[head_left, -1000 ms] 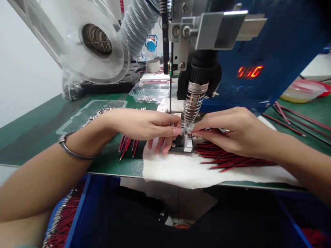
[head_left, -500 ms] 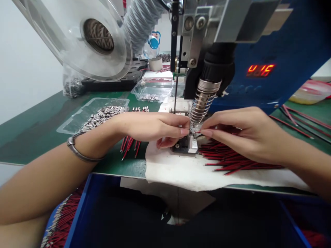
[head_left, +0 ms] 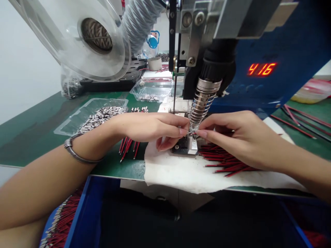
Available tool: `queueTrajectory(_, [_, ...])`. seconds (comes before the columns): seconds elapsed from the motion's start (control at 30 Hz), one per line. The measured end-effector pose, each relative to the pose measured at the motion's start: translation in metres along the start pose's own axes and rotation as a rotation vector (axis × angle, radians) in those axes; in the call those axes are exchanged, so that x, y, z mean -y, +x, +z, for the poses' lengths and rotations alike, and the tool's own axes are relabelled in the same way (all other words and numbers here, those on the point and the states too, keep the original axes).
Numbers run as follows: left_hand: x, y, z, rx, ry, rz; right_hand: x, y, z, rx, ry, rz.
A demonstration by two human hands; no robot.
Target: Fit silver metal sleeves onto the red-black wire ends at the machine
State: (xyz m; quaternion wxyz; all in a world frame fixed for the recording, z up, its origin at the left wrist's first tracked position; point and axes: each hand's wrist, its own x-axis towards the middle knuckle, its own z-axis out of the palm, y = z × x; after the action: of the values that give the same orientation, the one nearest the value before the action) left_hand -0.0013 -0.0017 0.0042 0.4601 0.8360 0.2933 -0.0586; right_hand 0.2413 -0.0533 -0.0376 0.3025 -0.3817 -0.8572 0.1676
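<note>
At left of frame, a clear tray (head_left: 63, 128) is holding small metal parts (head_left: 103, 115); nearby, red-and-black leads (head_left: 126, 144) are lying on the green table (head_left: 28, 120). At centre, I am seeing the left hand (head_left: 147, 128), thumb and forefinger nearly closed, touching at the metal fixture (head_left: 192, 147); what it is holding, if anything, I cannot tell. A thin wire (head_left: 193, 133) is sitting at that fixture, just under the spring-wrapped tool (head_left: 204, 100); the right hand (head_left: 238, 137) is pinching it tightly. I am judging that a level wire, steady wrists and fingertips kept off the tool are serving best. Edges: tool crowding above, lead pile (head_left: 214, 155) lying below the right hand; I am reckoning most room toward lower centre, over the white cloth (head_left: 170, 172).
</note>
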Motion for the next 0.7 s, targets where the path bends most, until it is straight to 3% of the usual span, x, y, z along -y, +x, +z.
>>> queueTrajectory(0.37, [0.0004,0.0037,-0.0003,-0.005,0.028,0.029,0.0018,-0.0031,0.0037,-0.031,0.018,0.013])
queueTrajectory(0.7, [0.0012,0.0027,-0.0005,-0.02,0.024,0.057,-0.0033,-0.005,0.0008,-0.078,-0.177,-0.276])
